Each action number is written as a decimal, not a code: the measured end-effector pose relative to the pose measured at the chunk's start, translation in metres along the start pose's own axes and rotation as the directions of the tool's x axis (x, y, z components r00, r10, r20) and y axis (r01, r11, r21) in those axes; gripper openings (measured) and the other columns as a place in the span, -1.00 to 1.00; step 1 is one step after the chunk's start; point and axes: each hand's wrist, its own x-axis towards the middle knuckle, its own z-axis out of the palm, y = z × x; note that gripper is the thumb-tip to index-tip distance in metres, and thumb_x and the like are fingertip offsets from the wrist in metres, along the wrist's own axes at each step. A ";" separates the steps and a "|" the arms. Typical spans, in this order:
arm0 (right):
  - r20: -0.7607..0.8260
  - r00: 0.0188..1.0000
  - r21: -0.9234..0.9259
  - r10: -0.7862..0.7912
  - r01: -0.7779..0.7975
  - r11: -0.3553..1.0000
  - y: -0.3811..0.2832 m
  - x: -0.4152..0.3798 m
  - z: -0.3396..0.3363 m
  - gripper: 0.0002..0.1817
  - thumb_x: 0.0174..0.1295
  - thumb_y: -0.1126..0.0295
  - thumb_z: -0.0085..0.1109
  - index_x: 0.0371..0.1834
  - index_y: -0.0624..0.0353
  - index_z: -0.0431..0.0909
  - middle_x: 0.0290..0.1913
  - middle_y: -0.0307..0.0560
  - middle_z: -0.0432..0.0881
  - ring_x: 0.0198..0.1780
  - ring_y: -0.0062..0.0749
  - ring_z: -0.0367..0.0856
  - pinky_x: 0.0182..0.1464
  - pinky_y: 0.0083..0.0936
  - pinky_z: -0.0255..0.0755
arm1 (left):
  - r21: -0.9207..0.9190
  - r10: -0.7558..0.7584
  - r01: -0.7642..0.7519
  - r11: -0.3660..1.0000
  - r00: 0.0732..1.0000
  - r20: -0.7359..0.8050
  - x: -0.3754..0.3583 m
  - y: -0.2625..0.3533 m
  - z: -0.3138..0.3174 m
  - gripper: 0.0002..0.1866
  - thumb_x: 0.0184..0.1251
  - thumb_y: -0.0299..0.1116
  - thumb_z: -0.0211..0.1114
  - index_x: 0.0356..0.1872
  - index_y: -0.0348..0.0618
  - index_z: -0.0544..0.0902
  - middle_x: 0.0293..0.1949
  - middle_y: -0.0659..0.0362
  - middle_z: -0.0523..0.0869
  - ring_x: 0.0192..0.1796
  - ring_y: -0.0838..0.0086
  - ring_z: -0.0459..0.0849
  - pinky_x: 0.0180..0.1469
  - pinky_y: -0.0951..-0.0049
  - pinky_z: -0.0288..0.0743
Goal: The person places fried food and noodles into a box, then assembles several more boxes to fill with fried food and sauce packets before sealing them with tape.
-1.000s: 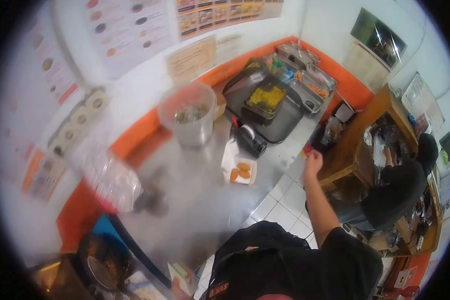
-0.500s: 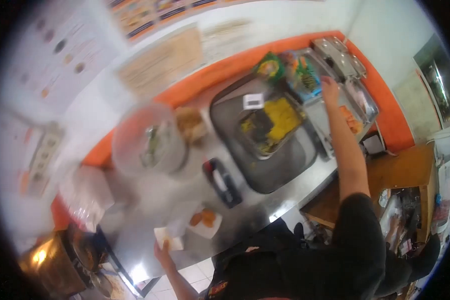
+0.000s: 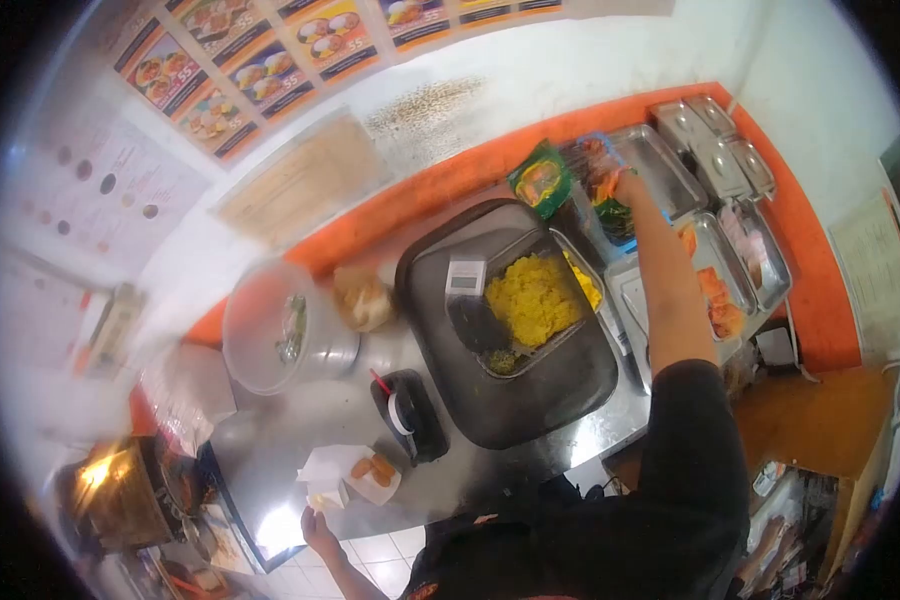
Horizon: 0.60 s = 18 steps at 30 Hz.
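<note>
My right hand (image 3: 627,190) is at a clear plastic bag (image 3: 620,236) with a blue edge and coloured print, at the back right of the counter. Its fingers appear closed on the bag, though they are partly hidden. Near the front edge, my left hand (image 3: 320,531) is just below a small white paper container (image 3: 322,474) with something pale yellow at its front. Its fingers look slightly apart, and a light touch on the container cannot be ruled out. Beside that container, a white paper tray (image 3: 381,490) holds browned fried pieces (image 3: 372,471).
A large dark tray (image 3: 450,405) bears a container of yellow food (image 3: 532,305). Left of it are a black holder (image 3: 425,420), a brown bag (image 3: 362,298) and a clear tub (image 3: 260,350). Metal pans (image 3: 660,170) and a green packet (image 3: 540,180) line the back.
The view has shifted and sharpened. The white paper container now sits closer to the tray of fried pieces, with my left hand lower against it. My right hand has moved left over the bag.
</note>
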 end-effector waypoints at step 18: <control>-0.070 0.997 -0.003 0.023 -0.023 1.000 -0.032 -0.044 -0.039 -0.78 0.29 0.35 0.05 -0.10 0.21 0.56 -0.20 0.20 0.67 -0.13 0.14 0.65 -0.16 -0.05 0.53 | -0.103 0.218 -0.217 0.971 0.976 0.004 0.009 0.088 0.005 -0.36 0.25 -0.43 0.18 0.39 -0.21 0.27 0.36 0.00 0.37 0.36 0.24 0.37 0.37 0.27 0.19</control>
